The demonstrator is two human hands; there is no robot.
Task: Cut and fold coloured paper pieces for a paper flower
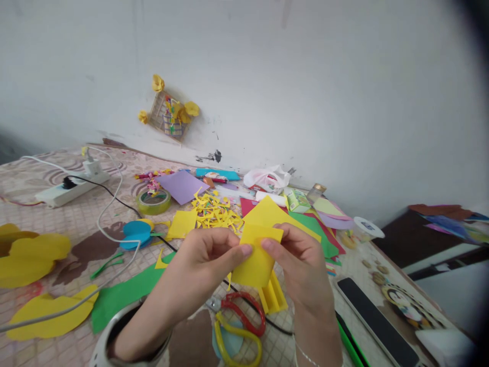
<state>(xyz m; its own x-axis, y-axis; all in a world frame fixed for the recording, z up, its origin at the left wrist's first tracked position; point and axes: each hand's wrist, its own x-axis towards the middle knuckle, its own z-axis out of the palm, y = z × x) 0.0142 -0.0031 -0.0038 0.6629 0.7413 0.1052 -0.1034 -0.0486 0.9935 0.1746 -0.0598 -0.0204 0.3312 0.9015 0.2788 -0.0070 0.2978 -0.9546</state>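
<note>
A small piece of yellow paper [253,267] is held up between my two hands above the table. My left hand [208,262] pinches its left side, thumb on the front face. On the right edge, my right hand [300,260] grips the paper near its top corner, also thumb in front. The paper looks folded or doubled; its back is hidden. Just below lie scissors [244,313] with one red and one yellow handle. Pleated yellow paper [274,293] rests beneath the right hand. Behind the hands is a larger yellow sheet [267,211].
Yellow paper scraps [217,211] are heaped behind the hands. A tape roll [153,202] and a power strip [72,187] with cables lie left. Green paper [130,293] and yellow petal shapes [49,316] are near left. A phone [376,321] and green-handled tool [349,341] lie right.
</note>
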